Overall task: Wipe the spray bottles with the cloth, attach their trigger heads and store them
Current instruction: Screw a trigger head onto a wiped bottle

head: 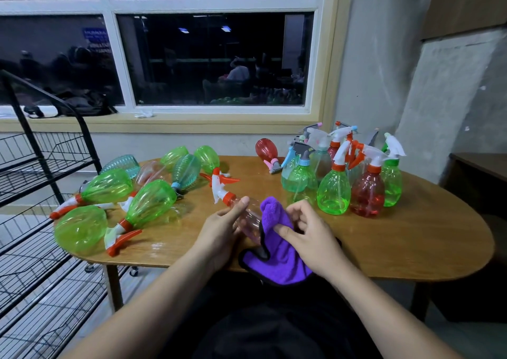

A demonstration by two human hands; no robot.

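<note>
Spray bottle grasped by left grip; right grip pinches cloth.

— How is the light falling?

— It is coming from overhead, evenly, onto the bench; a pale glare is sitting on its near left edge. The window is showing black and mirroring ceiling lamps.

— Shadows?

— Soft ones are lying beneath the green bottles; the lap is sinking into near black.

— And sharpness?

— The middle is reading crisp: the purple cloth vivid, the clear bottle catching small highlights. The wide lens is bowing the window frame and the wire rack towards the edges.
</note>
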